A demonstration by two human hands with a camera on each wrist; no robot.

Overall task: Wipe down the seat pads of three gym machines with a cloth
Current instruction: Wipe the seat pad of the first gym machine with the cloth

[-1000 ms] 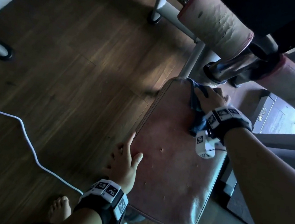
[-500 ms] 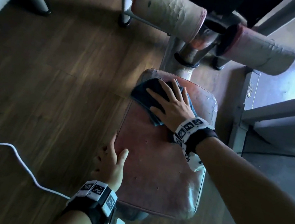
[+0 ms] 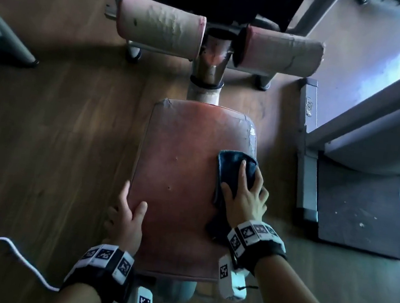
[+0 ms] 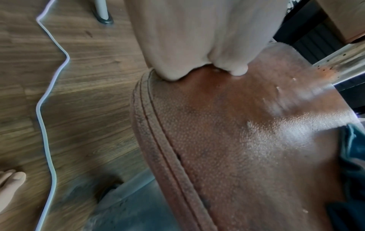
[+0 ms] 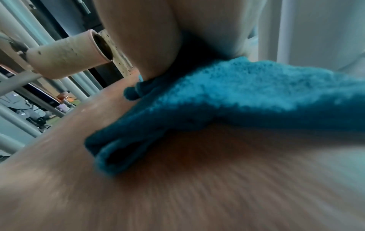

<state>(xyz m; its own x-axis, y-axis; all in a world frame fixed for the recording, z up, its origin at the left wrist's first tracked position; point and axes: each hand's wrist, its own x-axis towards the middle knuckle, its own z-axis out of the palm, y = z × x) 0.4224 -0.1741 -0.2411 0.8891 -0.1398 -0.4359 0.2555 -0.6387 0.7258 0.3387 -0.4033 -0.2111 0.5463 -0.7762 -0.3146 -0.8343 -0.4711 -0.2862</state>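
Note:
A worn red seat pad [image 3: 180, 174] fills the middle of the head view. My right hand [image 3: 244, 191] lies flat on a dark blue cloth [image 3: 232, 168] and presses it onto the pad's right side, fingers straight and spread. In the right wrist view the folded cloth [image 5: 237, 96] sits bunched under my palm on the blurred pad [image 5: 197, 187]. My left hand [image 3: 128, 215] grips the pad's left edge, thumb on top and fingers down the side. The left wrist view shows the pad's stitched edge [image 4: 154, 140], with the cloth [image 4: 353, 148] at the far right.
Two cracked foam rollers [image 3: 159, 27] [image 3: 279, 52] flank a metal post [image 3: 208, 75] beyond the pad. A grey frame [image 3: 307, 151] and a dark mat [image 3: 360, 212] lie to the right. A white cable [image 3: 12, 251] crosses the wood floor at left, near my bare foot [image 4: 9, 184].
My right hand has swept the cloth from the pad's far end across to its right side and nearer to me. My left hand has stayed on the left edge.

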